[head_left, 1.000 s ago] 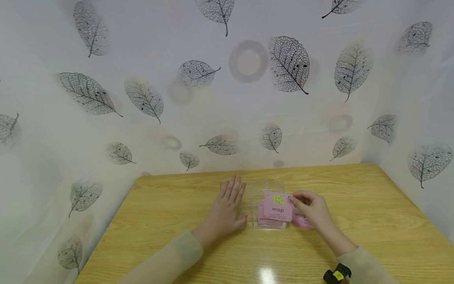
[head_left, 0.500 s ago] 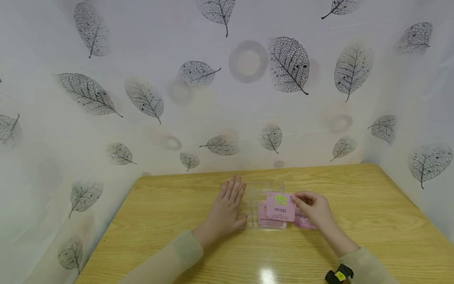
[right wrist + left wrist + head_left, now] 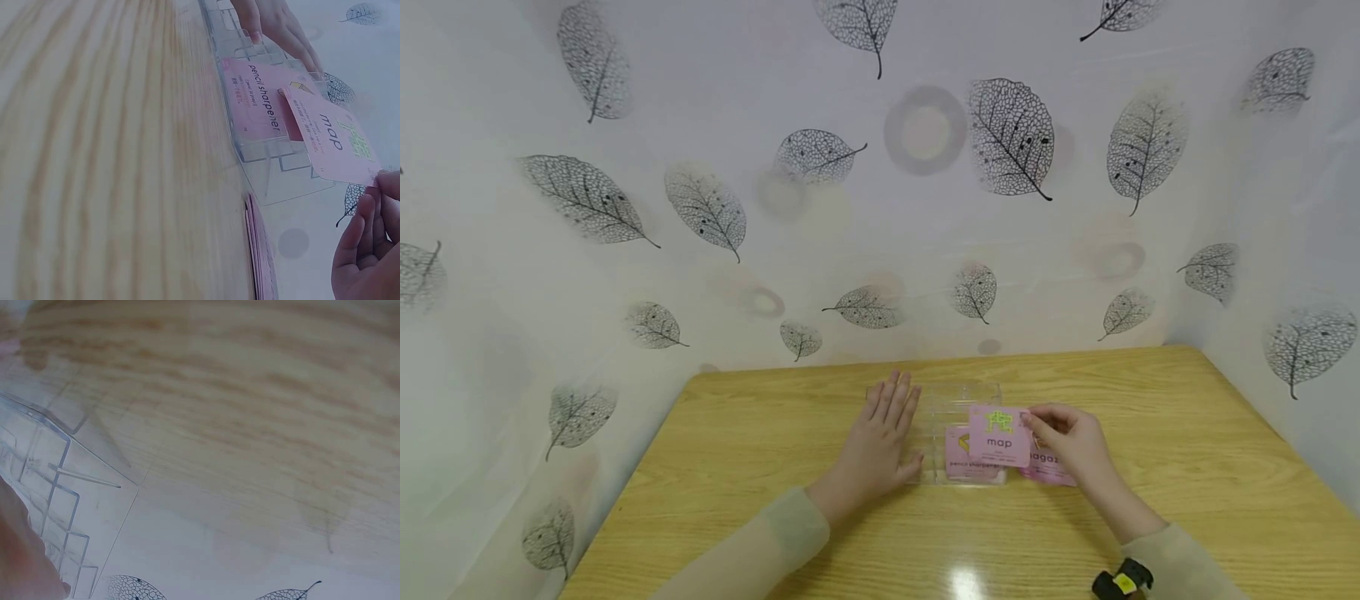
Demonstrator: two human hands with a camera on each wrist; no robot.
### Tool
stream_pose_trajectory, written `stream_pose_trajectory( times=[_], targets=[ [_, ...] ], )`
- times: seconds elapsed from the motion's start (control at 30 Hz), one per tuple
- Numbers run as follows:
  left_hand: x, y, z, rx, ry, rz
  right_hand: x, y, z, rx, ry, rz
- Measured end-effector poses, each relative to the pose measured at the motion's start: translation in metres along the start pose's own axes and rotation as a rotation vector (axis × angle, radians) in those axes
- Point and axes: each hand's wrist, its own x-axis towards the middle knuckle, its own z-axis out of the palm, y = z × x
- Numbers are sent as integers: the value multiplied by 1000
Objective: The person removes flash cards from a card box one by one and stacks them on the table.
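Observation:
My right hand pinches a pink word card marked "map" by its right corner, with thumb and fingertips. In the right wrist view this card slants in front of the clear stepped rack. A second pink card, "pencil sharpener", stands in the rack's right part, partly covered by the map card in the head view. My left hand lies with straight fingers across the rack's left part. In the left wrist view, only the edge of that hand and the rack's stepped side wall show.
Right of the rack lies a stack of pink cards, partly hidden behind my right hand. The wooden table meets a pale leaf-printed sheet at its back and sides. A black device with a yellow patch sits at the right wrist.
My right hand has drifted slightly right with the map card, uncovering more of the pencil sharpener card. The left hand keeps its place on the rack.

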Motion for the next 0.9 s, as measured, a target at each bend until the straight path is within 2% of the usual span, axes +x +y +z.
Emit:
stream_pose_trajectory(
  times=[0.23,0.9],
  targets=[
    [0,0,-1,3,-14,-3,0,2,-2,4,3,4],
    [0,0,2,-23,17,-2,-1,9,-9,-15,21,-9]
  ],
)
